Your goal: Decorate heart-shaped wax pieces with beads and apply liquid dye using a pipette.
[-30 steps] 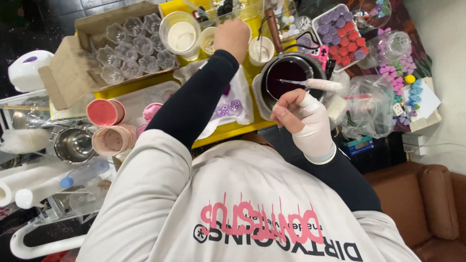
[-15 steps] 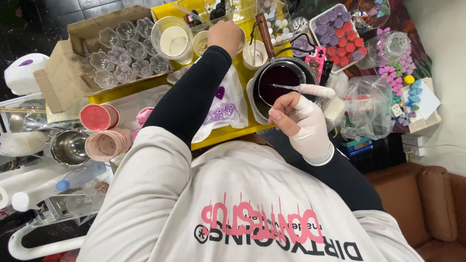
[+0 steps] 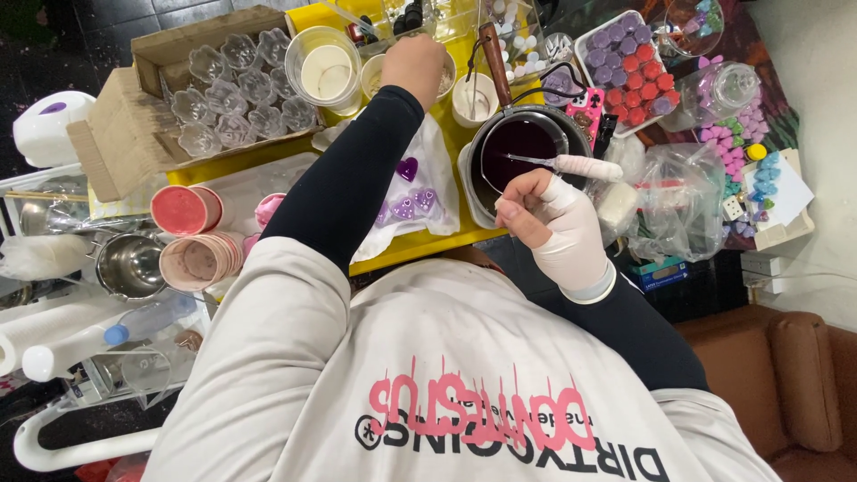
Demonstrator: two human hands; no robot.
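Head view, two hands (image 3: 549, 219), one pot (image 3: 522, 147)

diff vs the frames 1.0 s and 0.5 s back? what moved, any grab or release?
The right hand shifted slightly toward the pot of dark purple liquid, so the tip of its white-handled tool now sits over the liquid rather than beside it. Nothing was picked up or released. The left hand stays at the small cups at the table's far edge; whether it grips one is unclear. Box of clear moulds and tray of purple and red pieces unchanged.
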